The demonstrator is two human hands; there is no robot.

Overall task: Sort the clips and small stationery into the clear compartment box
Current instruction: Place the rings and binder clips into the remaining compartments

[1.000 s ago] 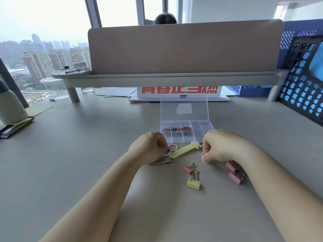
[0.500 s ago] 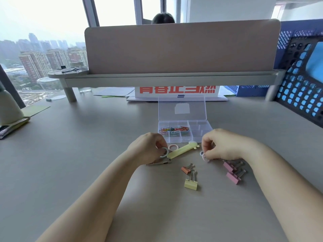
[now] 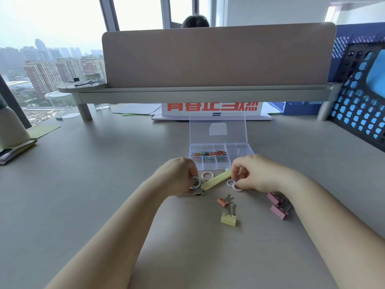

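Note:
The clear compartment box [image 3: 239, 150] stands open on the desk, with coloured paper clips [image 3: 208, 153] in its left cells. My left hand [image 3: 177, 176] pinches a pale green ring [image 3: 195, 182] just in front of it. My right hand [image 3: 258, 173] pinches a pink ring [image 3: 237, 187], beside a pale blue ring [image 3: 230, 182]. Between the hands lie a loose pink ring [image 3: 207, 175] and a yellow stick-shaped item [image 3: 216, 180]. An orange binder clip [image 3: 223, 201], a yellow binder clip [image 3: 228, 219] and two pink binder clips [image 3: 278, 206] lie nearer to me. A metal clip [image 3: 193, 193] sits under my left hand.
A raised shelf with a beige screen [image 3: 208, 59] runs behind the box, with a red-lettered sign [image 3: 212, 106] and papers under it. A blue perforated crate [image 3: 358, 109] stands at the right. A pale bottle on booklets [image 3: 12, 130] is at the far left.
My right hand has lifted its fingers, and the pink and pale blue rings now show beneath them. My left hand stays on the green ring.

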